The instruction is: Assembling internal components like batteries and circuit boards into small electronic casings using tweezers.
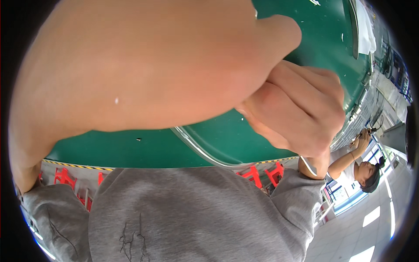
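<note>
My left forearm and hand (244, 52) fill the upper part of the head view, very close to it. The left hand's visible finger is bent, and the rest is hidden. My right hand (301, 107) is closed in a fist, pressed close against the left. Whatever is between the fingers of either hand cannot be made out. A clear, shiny flexible strip or tube (198, 148) curves out from under my left forearm and over the table's near edge. Part of it reappears by my right wrist. Beneath both hands is the green tabletop (257, 144).
Yellow-and-black tape (78, 165) lines the table's near edge. Red stools (65, 177) stand below it. A small dark bit (139, 139) and pale scraps lie on the green surface. White sheet material (365, 32) hangs at the far right. Another person (349, 172) works at right.
</note>
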`<state>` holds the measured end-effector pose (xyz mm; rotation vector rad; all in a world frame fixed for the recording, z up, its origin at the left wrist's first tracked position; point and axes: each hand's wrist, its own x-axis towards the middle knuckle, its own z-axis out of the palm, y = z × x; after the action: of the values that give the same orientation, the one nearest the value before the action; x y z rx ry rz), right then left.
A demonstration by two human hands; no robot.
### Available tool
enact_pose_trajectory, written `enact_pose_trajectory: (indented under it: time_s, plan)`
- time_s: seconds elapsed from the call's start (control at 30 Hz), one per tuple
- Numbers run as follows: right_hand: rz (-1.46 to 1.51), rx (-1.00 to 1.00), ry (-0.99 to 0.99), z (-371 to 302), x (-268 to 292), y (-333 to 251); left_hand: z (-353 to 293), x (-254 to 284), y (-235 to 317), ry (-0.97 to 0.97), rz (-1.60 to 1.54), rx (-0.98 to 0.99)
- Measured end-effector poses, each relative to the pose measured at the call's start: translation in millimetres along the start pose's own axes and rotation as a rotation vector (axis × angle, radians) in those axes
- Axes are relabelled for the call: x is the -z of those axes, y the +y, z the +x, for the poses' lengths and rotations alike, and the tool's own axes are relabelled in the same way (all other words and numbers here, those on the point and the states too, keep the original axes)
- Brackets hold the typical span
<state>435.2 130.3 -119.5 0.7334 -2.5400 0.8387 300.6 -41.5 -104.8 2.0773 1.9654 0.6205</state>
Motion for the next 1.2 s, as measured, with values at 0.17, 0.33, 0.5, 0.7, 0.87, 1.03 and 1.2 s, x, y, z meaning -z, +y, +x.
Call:
enact_pose_trajectory:
  time_s: [0.17, 0.33, 0.5, 0.7, 0.87, 1.03, 1.2]
  plan:
    - [-0.04, 0.027, 0.037, 2, 2, -1, 2, -1, 1, -0.004, -0.006, 0.0]
    - [0.034, 0.002, 0.043, 1, -3, 1, 1, 0, -1, -0.009, -0.006, -0.002]
    - [0.021, -0.023, -0.028, 4, 5, -2, -1, 0, 0, -0.01, -0.007, 0.006]
    - [0.013, -0.031, -0.03, 6, 5, -5, -1, 5, 1, -0.014, -0.003, 0.01]
    - [0.024, -0.023, -0.1, 7, 8, -3, -3, 7, 1, -0.018, -0.007, 0.016]
    - [0.064, -0.099, -0.103, 9, 11, -8, -1, 9, 2, -0.023, -0.009, 0.018]
    - [0.096, -0.3, -0.117, 12, 20, -25, 4, 10, -1, -0.023, -0.017, 0.011]
